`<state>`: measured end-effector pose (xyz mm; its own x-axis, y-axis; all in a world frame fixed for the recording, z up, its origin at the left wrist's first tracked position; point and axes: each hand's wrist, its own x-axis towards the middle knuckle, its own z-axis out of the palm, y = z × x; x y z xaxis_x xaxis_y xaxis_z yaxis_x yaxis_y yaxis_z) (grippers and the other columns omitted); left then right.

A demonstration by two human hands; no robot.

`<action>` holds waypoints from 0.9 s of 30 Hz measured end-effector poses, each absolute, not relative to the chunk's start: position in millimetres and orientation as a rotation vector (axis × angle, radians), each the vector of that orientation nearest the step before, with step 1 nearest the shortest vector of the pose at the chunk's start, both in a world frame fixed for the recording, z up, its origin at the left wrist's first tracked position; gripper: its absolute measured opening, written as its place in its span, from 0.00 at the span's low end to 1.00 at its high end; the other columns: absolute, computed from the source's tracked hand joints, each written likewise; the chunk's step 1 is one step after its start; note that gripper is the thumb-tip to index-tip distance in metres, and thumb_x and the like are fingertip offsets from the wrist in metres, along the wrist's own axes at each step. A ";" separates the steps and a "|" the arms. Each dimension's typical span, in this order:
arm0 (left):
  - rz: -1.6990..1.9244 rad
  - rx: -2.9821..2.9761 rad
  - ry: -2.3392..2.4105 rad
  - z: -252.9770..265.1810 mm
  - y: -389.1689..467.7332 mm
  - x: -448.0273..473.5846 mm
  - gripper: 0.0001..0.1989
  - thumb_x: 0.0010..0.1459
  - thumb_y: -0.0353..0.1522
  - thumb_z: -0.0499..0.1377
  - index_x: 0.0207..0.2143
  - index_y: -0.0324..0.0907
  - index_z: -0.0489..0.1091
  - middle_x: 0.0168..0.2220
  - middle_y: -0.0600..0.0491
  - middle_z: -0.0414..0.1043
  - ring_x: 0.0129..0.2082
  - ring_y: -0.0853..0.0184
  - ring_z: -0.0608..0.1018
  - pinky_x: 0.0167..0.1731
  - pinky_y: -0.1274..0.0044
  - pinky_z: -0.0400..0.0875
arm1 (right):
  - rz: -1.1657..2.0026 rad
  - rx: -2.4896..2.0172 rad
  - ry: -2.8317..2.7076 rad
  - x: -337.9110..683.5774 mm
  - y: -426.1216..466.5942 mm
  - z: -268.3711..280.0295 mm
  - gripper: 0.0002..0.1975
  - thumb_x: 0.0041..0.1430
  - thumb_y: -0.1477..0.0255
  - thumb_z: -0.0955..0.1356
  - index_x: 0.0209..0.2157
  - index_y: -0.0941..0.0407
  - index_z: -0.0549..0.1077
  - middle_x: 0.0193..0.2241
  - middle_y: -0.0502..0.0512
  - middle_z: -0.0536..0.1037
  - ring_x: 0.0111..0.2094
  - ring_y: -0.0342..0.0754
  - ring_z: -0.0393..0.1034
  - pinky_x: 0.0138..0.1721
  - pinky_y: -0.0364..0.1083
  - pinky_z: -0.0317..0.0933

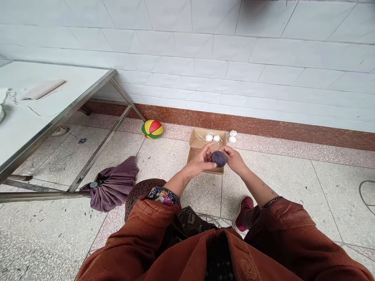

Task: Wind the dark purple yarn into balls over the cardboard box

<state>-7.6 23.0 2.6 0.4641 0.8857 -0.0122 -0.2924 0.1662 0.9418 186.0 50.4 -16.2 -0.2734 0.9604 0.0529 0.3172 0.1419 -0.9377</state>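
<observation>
A dark purple-grey ball of yarn (218, 159) is held in front of me above a cardboard box (195, 137). My left hand (202, 160) is closed round its left side, thumb below and fingers behind. At the ball's upper right, my right hand (233, 157) has its fingertips pinched together; whether they grip a strand of the yarn is too small to make out. Two white balls of yarn (209, 137) with loose strands lie in the back part of the box. Just right of it, two more white balls (232, 139) rest on the floor.
A metal-framed table (88, 88) stands at the left, bearing a pinkish folded item (43, 89) and white cord. Below lies a purple umbrella (117, 183) on the speckled floor. A striped colourful ball (152, 129) sits near the tiled wall (193, 84). A dark cable (363, 195) loops at the right.
</observation>
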 end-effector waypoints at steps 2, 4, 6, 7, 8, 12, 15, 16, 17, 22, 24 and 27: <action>1.081 0.979 0.743 0.4 28.6 -8.4 0.41 0.46 0.30 0.70 0.63 0.49 0.61 0.45 0.51 0.70 0.46 0.66 0.73 0.51 0.71 0.66 | 1.151 -1.295 -1.786 183.0 44.3 -23.6 0.15 0.68 0.58 0.60 0.35 0.53 0.70 0.26 0.50 0.72 0.29 0.48 0.67 0.34 0.47 0.61; 1.205 0.892 0.861 -4.4 34.7 -10.0 0.38 0.46 0.31 0.70 0.60 0.48 0.63 0.47 0.50 0.70 0.48 0.65 0.73 0.52 0.70 0.66 | 1.111 -1.306 -1.940 179.6 35.7 -26.4 0.14 0.70 0.60 0.59 0.38 0.53 0.70 0.27 0.51 0.72 0.28 0.48 0.67 0.32 0.46 0.61; 1.256 0.853 1.006 -9.7 39.0 -11.9 0.38 0.46 0.31 0.69 0.60 0.46 0.63 0.46 0.51 0.70 0.46 0.65 0.74 0.51 0.70 0.67 | 1.045 -1.204 -2.139 176.2 26.8 -23.6 0.13 0.71 0.62 0.60 0.38 0.53 0.70 0.29 0.52 0.74 0.30 0.48 0.68 0.34 0.46 0.61; 1.254 0.856 1.080 -12.0 40.0 -12.6 0.38 0.46 0.31 0.69 0.60 0.46 0.62 0.44 0.51 0.70 0.45 0.65 0.74 0.50 0.69 0.68 | 1.017 -1.114 -2.225 174.7 23.1 -20.2 0.12 0.71 0.63 0.61 0.37 0.53 0.71 0.30 0.53 0.74 0.31 0.48 0.69 0.35 0.46 0.62; 1.238 0.874 1.147 -14.0 40.4 -13.1 0.38 0.45 0.31 0.69 0.60 0.45 0.62 0.43 0.51 0.70 0.43 0.65 0.74 0.49 0.69 0.68 | 1.000 -1.017 -2.286 173.7 20.4 -15.6 0.12 0.71 0.63 0.61 0.37 0.53 0.71 0.31 0.53 0.75 0.33 0.48 0.69 0.37 0.46 0.62; 1.112 1.013 1.260 -18.1 37.5 -11.3 0.43 0.44 0.30 0.70 0.63 0.43 0.60 0.42 0.51 0.69 0.40 0.66 0.74 0.47 0.70 0.68 | 0.939 -0.832 -2.252 176.7 22.1 6.2 0.12 0.71 0.64 0.63 0.36 0.54 0.74 0.31 0.53 0.74 0.33 0.47 0.69 0.37 0.46 0.62; 0.983 1.090 1.234 -17.4 33.3 -7.2 0.47 0.42 0.30 0.71 0.65 0.43 0.57 0.44 0.51 0.69 0.40 0.66 0.74 0.46 0.70 0.67 | 0.876 -0.893 -2.123 185.2 33.1 14.6 0.12 0.70 0.64 0.65 0.35 0.53 0.76 0.31 0.52 0.75 0.32 0.47 0.69 0.37 0.46 0.62; 0.936 1.106 1.209 -16.3 31.6 -5.9 0.47 0.42 0.30 0.71 0.65 0.43 0.57 0.43 0.51 0.70 0.40 0.66 0.74 0.46 0.70 0.67 | 0.854 -0.922 -2.086 187.9 36.9 14.7 0.12 0.69 0.64 0.65 0.35 0.53 0.76 0.31 0.52 0.75 0.33 0.47 0.69 0.37 0.46 0.63; 0.886 1.119 1.176 -14.7 29.7 -4.7 0.47 0.42 0.30 0.70 0.65 0.43 0.57 0.43 0.51 0.70 0.40 0.66 0.74 0.46 0.70 0.66 | 0.834 -0.950 -2.053 190.2 40.2 13.7 0.12 0.69 0.64 0.65 0.35 0.53 0.77 0.31 0.53 0.75 0.33 0.48 0.69 0.38 0.47 0.63; 0.722 1.119 0.952 -4.2 21.5 -2.2 0.44 0.42 0.27 0.68 0.64 0.43 0.60 0.42 0.51 0.71 0.41 0.65 0.73 0.45 0.71 0.65 | 0.884 -1.075 -1.912 190.7 45.8 1.7 0.12 0.66 0.62 0.66 0.32 0.52 0.77 0.31 0.53 0.77 0.36 0.50 0.70 0.41 0.49 0.64; 0.752 1.058 0.897 -1.3 20.0 -2.7 0.42 0.42 0.27 0.68 0.62 0.43 0.62 0.42 0.52 0.71 0.43 0.65 0.73 0.46 0.71 0.65 | 0.966 -1.152 -1.826 188.6 44.8 -2.0 0.12 0.65 0.62 0.66 0.32 0.53 0.76 0.31 0.52 0.77 0.35 0.49 0.70 0.41 0.48 0.63; 0.830 0.922 0.809 0.6 19.8 -4.2 0.39 0.42 0.28 0.69 0.59 0.46 0.66 0.45 0.51 0.71 0.45 0.65 0.72 0.47 0.72 0.65 | 1.108 -1.303 -1.724 187.2 43.8 -7.3 0.13 0.65 0.62 0.64 0.30 0.53 0.72 0.27 0.50 0.74 0.31 0.48 0.68 0.37 0.47 0.62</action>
<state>-4.2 19.8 0.6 0.4424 0.8678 -0.2265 -0.2488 0.3614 0.8986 187.2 43.8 -7.3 -0.2510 0.9674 0.0347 0.3705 0.1291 -0.9198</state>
